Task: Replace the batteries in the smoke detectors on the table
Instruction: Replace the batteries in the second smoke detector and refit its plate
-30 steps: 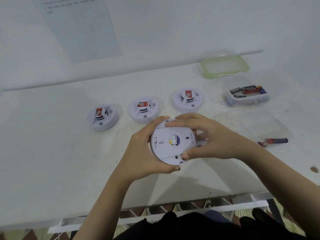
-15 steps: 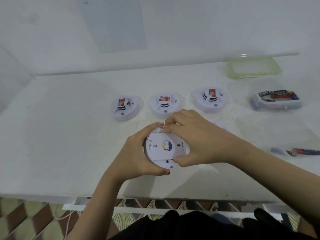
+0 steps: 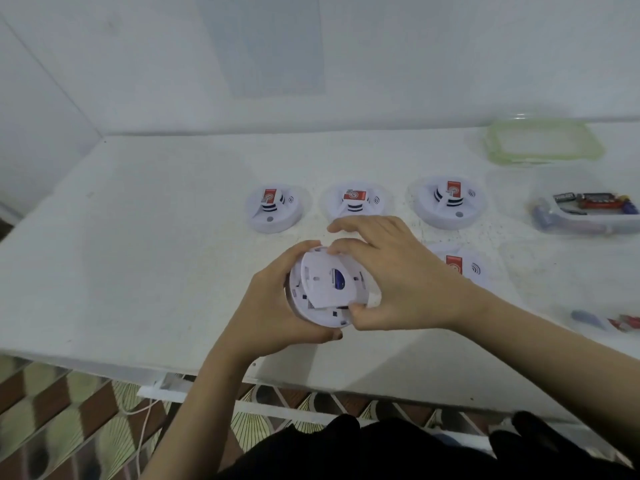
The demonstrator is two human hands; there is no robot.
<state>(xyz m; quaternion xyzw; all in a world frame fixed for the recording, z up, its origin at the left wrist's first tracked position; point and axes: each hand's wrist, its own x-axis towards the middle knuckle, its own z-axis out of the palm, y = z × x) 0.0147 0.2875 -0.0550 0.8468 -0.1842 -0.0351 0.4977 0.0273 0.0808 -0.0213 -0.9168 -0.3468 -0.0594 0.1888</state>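
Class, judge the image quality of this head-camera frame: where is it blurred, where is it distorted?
Head view: soft overall; the held smoke detector and the batteries in the container are blurred, labels unreadable; wide-angle bending curves the table edges; light is even and dim, without glare.

**Plastic on a matt white top**

We see a smoke detector point(image 3: 322, 289) in smooth white plastic, faintly glossy along its rim, with a thin flat plastic backplate point(image 3: 320, 284) loose on it. Three detectors in a row point(image 3: 356, 202) show the same smooth white plastic, each with a red printed paper label. The table point(image 3: 138, 237) looks matt white, finely speckled and a little scuffed. A clear plastic tub point(image 3: 585, 223) is glossy and see-through, holding batteries point(image 3: 595, 200) with shiny printed wraps. The lid point(image 3: 543, 143) is translucent plastic with a pale green, rubbery-looking rim. On the wall, a sheet point(image 3: 266, 46) looks like matt paper.
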